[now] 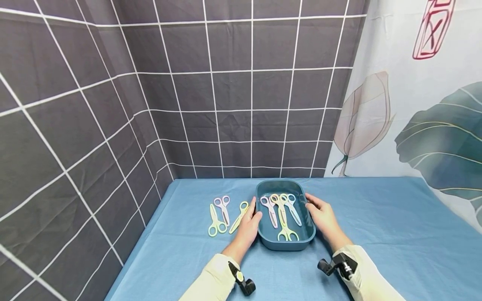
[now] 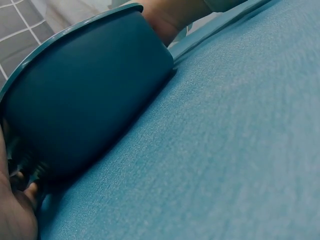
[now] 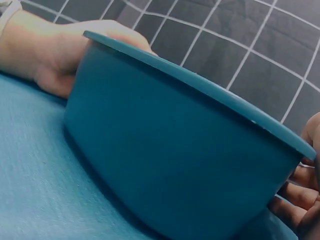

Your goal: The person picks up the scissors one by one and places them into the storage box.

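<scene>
A dark teal plastic basin [image 1: 286, 246] stands on the blue cloth, with several pastel scissors inside: a pink pair [image 1: 272, 213], a light blue pair [image 1: 293, 209], and yellow and green ones overlapping in the middle. My left hand [image 1: 246, 228] holds the basin's left side, thumb near the rim. On the opposite side, my right hand [image 1: 324, 217] grips the wall. In the right wrist view, the right fingers [image 3: 300, 195] bend against the outer wall below the rim. The basin's side [image 2: 90, 95] fills much of the left wrist view.
Left of the basin lie three more scissors on the cloth: a green pair [image 1: 215, 221], a lilac pair [image 1: 223, 209] and a yellow pair [image 1: 239, 217] close by the left hand. A dark gridded curtain [image 1: 229, 92] rises behind the table, with a white printed one [image 1: 399, 88] at right.
</scene>
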A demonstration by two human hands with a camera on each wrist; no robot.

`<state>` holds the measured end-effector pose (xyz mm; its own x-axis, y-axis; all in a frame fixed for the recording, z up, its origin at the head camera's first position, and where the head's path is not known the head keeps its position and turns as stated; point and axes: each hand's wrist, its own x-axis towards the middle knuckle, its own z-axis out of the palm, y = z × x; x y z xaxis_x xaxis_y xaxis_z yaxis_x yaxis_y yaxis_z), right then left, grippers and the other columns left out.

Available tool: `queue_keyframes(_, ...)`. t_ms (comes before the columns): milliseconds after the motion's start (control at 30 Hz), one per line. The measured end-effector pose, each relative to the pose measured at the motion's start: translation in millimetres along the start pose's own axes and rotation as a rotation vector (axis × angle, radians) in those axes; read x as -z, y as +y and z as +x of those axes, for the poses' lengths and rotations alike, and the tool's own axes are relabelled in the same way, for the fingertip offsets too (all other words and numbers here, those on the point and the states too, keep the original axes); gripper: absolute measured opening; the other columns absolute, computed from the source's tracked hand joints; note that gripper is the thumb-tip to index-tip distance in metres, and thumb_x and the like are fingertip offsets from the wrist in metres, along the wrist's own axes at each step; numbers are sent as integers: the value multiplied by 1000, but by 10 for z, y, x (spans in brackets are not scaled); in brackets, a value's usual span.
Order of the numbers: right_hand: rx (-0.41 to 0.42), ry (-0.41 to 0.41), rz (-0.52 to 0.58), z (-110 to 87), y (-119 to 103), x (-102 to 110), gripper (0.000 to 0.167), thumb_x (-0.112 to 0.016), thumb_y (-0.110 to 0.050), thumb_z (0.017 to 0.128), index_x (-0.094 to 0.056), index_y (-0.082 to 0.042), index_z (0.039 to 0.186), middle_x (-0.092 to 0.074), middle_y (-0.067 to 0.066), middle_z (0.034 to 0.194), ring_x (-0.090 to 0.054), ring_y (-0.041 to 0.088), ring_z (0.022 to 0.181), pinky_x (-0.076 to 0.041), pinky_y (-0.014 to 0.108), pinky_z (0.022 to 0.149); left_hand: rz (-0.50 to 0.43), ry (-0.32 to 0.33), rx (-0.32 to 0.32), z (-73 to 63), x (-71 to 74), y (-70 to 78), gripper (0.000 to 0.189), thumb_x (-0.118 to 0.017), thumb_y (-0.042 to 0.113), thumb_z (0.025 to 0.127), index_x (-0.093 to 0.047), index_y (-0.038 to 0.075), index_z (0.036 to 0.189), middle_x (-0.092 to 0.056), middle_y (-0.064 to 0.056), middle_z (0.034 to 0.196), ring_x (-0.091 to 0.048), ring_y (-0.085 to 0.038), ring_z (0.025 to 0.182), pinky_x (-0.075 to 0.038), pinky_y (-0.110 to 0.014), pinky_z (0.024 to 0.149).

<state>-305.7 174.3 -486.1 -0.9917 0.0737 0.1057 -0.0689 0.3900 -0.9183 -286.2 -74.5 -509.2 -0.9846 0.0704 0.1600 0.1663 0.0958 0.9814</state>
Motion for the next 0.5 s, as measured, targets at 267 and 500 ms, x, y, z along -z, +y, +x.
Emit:
queue_keyframes(267, -101, 13, 196, -111, 47, -10, 45, -50, -19, 105, -51, -2, 147, -48, 18, 151, -39, 25, 142, -36, 10, 94, 20, 26, -2, 28, -7, -14, 59, -50, 9, 101, -33, 5, 158, -32, -17, 162, -28, -32, 149, -23, -49, 120)
queue_keyframes(500, -95, 17, 219, -125, 89, -38, 46, -50, -23, 106, -51, -4, 148, -48, 16, 151, -39, 23, 141, -35, 10, 95, 158, 14, -32, 23, 52, 42, 58, -51, 11, 101, -35, 4, 157, -36, -18, 160, -31, -33, 148, -25, -50, 120)
